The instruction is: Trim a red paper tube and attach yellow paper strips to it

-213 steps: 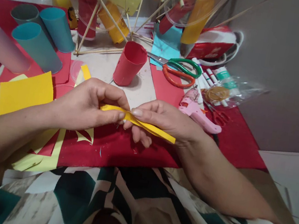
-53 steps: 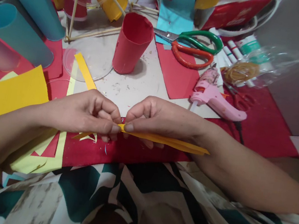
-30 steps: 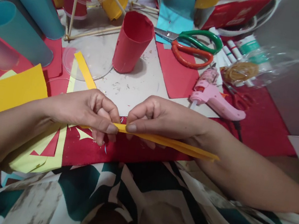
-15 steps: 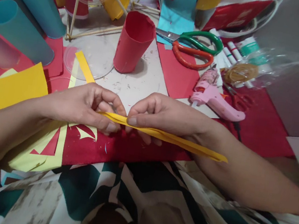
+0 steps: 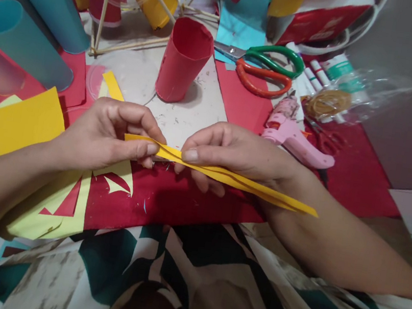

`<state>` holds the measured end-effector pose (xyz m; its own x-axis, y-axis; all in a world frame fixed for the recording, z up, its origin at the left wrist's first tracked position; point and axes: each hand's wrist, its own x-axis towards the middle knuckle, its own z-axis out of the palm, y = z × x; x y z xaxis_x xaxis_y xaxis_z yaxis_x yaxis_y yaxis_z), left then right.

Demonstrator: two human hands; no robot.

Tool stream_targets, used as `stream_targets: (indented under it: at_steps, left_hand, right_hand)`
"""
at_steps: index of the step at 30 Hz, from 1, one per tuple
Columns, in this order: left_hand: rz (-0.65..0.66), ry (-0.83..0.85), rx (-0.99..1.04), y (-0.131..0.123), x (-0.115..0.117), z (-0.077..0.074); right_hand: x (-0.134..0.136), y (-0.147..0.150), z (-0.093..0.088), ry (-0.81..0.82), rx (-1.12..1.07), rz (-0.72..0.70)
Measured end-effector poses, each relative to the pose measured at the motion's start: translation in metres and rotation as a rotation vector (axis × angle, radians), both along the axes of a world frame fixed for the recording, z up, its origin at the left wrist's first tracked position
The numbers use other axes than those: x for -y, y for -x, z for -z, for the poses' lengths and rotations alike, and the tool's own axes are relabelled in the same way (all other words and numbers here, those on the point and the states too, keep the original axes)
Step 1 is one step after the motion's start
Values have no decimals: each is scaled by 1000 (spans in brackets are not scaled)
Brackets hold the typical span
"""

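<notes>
A long, narrow yellow paper strip (image 5: pixel 248 182), creased lengthwise, is held in the air over the table's near edge. My left hand (image 5: pixel 116 133) pinches its left end between thumb and fingers. Close beside it, my right hand (image 5: pixel 225 152) grips the strip with the thumb on top, and the long end runs out past the right wrist. Beyond my hands stands a red paper cup-like tube (image 5: pixel 185 61), open at the top. Another short yellow strip (image 5: pixel 113 85) lies behind my left hand, partly hidden by it.
Scissors (image 5: pixel 266 63) with green and orange handles and a pink glue gun (image 5: pixel 298 142) lie to the right. Blue paper tubes (image 5: pixel 32 43) stand at the left near a yellow paper sheet (image 5: pixel 23 119). A wooden stick frame (image 5: pixel 129 46) is at the back.
Both hands have risen slightly with the strip. The left fingers have shifted along it, so its left end now shows above the thumb, and its folded layers look more spread apart.
</notes>
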<state>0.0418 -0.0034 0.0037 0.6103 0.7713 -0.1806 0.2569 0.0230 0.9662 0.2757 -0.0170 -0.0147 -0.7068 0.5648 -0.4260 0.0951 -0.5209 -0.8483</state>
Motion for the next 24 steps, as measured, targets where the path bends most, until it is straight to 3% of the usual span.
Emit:
stream_targets:
  at_steps: [6,12,24]
  left_hand:
    - [17,-30,-109,-4,12,3]
    - [45,-67,-127,0,5,1]
    - [39,126,-23,3,-5,4]
  right_hand:
    - [1,6,4,39,19,-58]
    - [2,6,3,49,33,-38]
    - [2,9,-2,-36,87,-22]
